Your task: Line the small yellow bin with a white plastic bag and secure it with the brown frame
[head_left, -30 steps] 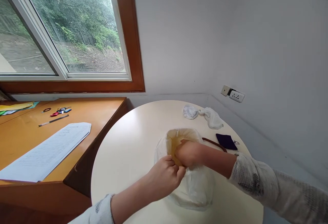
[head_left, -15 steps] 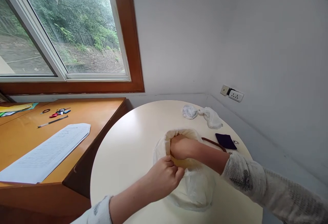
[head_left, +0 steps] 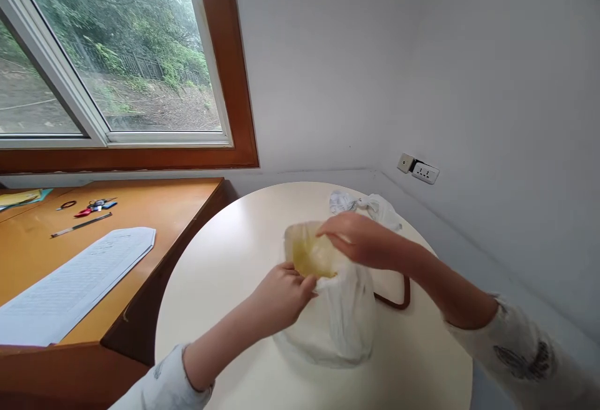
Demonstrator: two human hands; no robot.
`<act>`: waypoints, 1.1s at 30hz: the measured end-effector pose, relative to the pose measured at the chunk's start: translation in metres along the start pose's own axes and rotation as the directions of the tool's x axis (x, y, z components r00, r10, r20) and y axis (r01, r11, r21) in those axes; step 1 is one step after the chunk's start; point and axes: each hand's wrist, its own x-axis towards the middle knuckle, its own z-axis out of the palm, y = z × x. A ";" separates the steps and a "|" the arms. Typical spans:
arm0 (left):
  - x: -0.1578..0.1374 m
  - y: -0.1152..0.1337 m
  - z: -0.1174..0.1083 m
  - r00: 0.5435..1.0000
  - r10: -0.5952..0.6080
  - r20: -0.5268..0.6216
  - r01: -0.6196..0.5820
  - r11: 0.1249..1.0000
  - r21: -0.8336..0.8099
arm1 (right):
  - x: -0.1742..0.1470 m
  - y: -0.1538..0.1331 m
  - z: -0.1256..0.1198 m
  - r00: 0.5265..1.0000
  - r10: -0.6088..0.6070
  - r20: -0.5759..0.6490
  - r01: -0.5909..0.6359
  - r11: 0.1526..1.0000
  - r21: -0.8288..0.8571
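A white bag (head_left: 347,322) with a yellowish inside stands on a round table, its mouth tilted up towards me. My left hand (head_left: 284,294) is closed on the near left rim, thumb and fingers pinching the edge. At the right side of the mouth is my right hand (head_left: 359,238), slightly blurred. Its fingers stretch left over the opening, with the thumb apart below, and nothing shows between them. Whether it touches the rim is unclear. A brown handle (head_left: 404,294) loops out on the bag's right, below my right forearm.
Crumpled white plastic bags (head_left: 382,210) lie at the back of the round table (head_left: 210,279). Left of it, a wooden desk (head_left: 178,204) holds papers (head_left: 94,279), a pen (head_left: 82,225) and keys (head_left: 98,205). A wall with sockets (head_left: 425,173) stands behind on the right.
My right hand has come up out of the bag to its right rim. The bag's mouth has shifted left, baring its yellowish inside. The dark pouch is now hidden behind my right arm.
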 end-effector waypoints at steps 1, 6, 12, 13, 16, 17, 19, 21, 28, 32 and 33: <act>0.001 -0.006 -0.004 0.999 -0.034 0.035 0.034 0.999 -0.003 | -0.007 0.007 -0.007 0.994 0.061 -0.092 -0.058 0.998 0.038; 0.002 -0.028 -0.021 0.972 -0.190 0.140 0.197 0.979 -0.044 | -0.067 0.053 0.019 0.891 0.424 -0.163 -0.401 0.903 0.153; -0.007 -0.039 -0.020 0.967 -0.234 0.098 0.248 0.954 -0.168 | -0.149 0.072 0.102 0.818 0.573 0.043 -0.575 0.817 0.048; -0.009 -0.041 -0.018 0.970 -0.229 0.084 0.241 0.953 -0.183 | -0.159 0.071 0.112 0.805 0.589 0.065 -0.592 0.805 0.040; -0.014 -0.046 -0.012 0.976 -0.213 0.049 0.218 0.951 -0.218 | -0.177 0.067 0.134 0.757 0.654 0.006 -0.653 0.756 0.034; -0.015 -0.047 -0.011 0.976 -0.211 0.045 0.216 0.950 -0.225 | -0.180 0.067 0.140 0.750 0.661 -0.034 -0.660 0.750 0.045; -0.016 -0.049 -0.011 0.976 -0.215 0.046 0.220 0.947 -0.233 | -0.183 0.068 0.147 0.750 0.651 -0.114 -0.645 0.759 0.089; -0.018 -0.049 -0.012 0.973 -0.224 0.053 0.230 0.942 -0.245 | -0.183 0.069 0.149 0.739 0.650 -0.176 -0.634 0.760 0.144; -0.030 -0.048 -0.025 0.954 -0.293 -0.066 0.250 0.896 -0.366 | -0.159 0.060 0.104 0.661 0.606 -0.443 -0.587 0.785 0.198; -0.035 -0.045 -0.033 0.864 -0.494 -0.097 0.371 0.756 -0.539 | -0.121 0.037 0.075 0.763 0.286 -0.580 -0.312 0.948 0.057; -0.036 -0.043 -0.034 0.845 -0.528 -0.087 0.380 0.707 -0.596 | -0.111 0.031 0.071 0.787 0.206 -0.582 -0.237 0.971 0.023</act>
